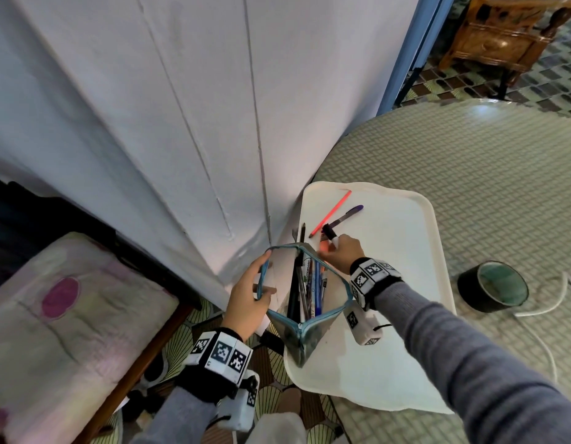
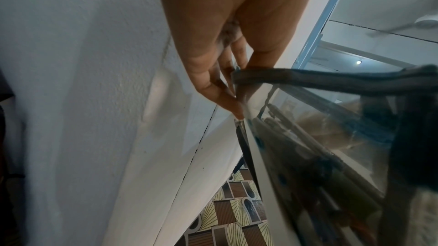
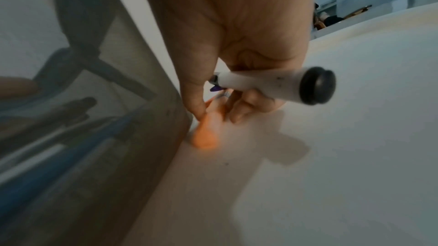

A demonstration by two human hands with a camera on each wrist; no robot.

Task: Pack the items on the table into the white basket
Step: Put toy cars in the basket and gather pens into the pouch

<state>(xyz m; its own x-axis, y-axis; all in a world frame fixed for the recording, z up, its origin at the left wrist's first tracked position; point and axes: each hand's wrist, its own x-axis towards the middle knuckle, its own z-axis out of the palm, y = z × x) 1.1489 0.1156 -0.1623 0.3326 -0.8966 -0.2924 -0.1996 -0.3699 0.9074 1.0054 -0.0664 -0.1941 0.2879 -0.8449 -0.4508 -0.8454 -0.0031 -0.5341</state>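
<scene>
On the white plastic tray, a transparent pencil pouch with blue zipper is held open.

Its rim is pinched by the left hand. A white marker with black cap and an orange object are gripped by the right hand, just beside the pouch. A thin orange pen and a purple pen lie on the tray.

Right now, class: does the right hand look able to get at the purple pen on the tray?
Probably yes, but not freely. The purple pen lies uncovered on the white tray, just beyond the right hand, with nothing between them. That hand already grips a white marker and an orange item, so its fingers are occupied.
</scene>
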